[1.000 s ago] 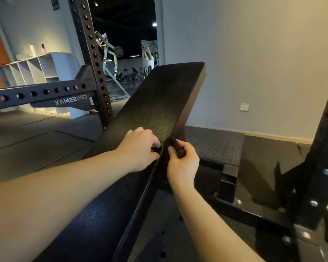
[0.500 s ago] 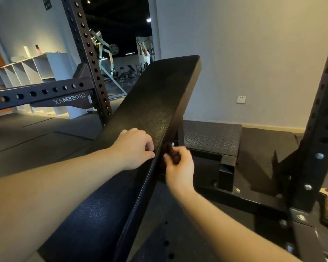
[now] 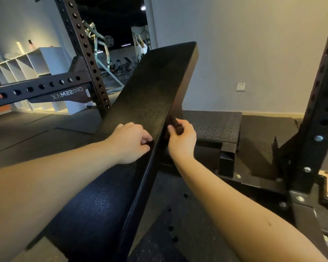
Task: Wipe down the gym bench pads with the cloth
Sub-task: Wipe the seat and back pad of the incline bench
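Note:
The black textured bench pad (image 3: 146,95) slopes up and away from me at the centre. My left hand (image 3: 129,142) rests on its top face by the right edge; its curled fingers and thumb pinch a dark bit that looks like one end of the cloth. My right hand (image 3: 182,140) grips the dark brown cloth (image 3: 175,123) and holds it against the pad's right side edge. Most of the cloth is hidden in that hand and by the pad's edge.
A black perforated rack upright (image 3: 83,53) and its crossbeam (image 3: 36,91) stand left of the pad; another upright (image 3: 322,103) stands at the right. A checker-plate platform (image 3: 216,125) lies behind my right hand. White shelves (image 3: 28,63) line the left wall.
My right hand has slid the cloth a little way up the pad's side edge. My left hand stays at about the same spot on the top face.

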A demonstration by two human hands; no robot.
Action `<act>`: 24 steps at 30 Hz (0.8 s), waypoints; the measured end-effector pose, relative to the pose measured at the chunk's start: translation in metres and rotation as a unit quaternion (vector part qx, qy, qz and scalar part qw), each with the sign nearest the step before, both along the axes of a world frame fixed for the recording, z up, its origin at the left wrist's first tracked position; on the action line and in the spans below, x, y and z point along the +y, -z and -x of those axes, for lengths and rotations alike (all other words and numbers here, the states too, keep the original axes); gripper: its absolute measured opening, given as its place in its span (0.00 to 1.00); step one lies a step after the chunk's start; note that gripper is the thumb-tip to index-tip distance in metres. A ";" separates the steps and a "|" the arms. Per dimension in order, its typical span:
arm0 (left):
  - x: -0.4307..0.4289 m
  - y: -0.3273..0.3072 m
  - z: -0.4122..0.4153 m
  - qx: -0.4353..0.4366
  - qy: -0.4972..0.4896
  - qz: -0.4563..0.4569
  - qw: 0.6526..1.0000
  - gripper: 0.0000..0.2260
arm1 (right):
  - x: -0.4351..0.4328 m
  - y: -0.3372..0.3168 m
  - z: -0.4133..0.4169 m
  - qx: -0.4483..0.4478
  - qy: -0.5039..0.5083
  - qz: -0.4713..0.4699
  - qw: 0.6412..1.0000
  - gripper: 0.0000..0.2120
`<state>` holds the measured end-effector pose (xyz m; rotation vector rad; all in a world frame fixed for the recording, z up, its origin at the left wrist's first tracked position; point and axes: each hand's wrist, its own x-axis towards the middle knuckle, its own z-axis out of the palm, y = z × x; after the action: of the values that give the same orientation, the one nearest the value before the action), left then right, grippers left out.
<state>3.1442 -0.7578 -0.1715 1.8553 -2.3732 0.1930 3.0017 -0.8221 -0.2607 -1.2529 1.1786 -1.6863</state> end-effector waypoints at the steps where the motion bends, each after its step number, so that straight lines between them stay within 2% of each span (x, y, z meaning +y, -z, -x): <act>1: 0.000 0.001 -0.001 0.001 0.002 -0.003 1.000 0.17 | 0.013 0.007 0.000 0.013 -0.009 0.011 1.000 0.11; 6: 0.002 0.007 -0.001 0.014 0.003 0.008 1.000 0.17 | 0.051 0.031 -0.005 0.052 -0.042 0.020 0.998 0.09; 12: 0.004 0.011 -0.004 0.006 0.009 0.013 1.000 0.19 | -0.009 -0.023 -0.002 -0.012 0.014 -0.004 1.000 0.14; 16: 0.009 0.013 -0.003 0.004 0.006 0.008 1.000 0.21 | -0.017 -0.020 -0.003 -0.008 0.033 -0.004 0.999 0.16; 24: 0.027 0.015 -0.003 -0.027 0.013 -0.010 1.000 0.20 | 0.066 0.026 -0.006 0.072 -0.060 0.030 0.995 0.12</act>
<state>3.1476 -0.7305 -0.1869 1.8500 -2.4419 0.2195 3.0081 -0.7562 -0.2869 -1.4737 1.1195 -1.5762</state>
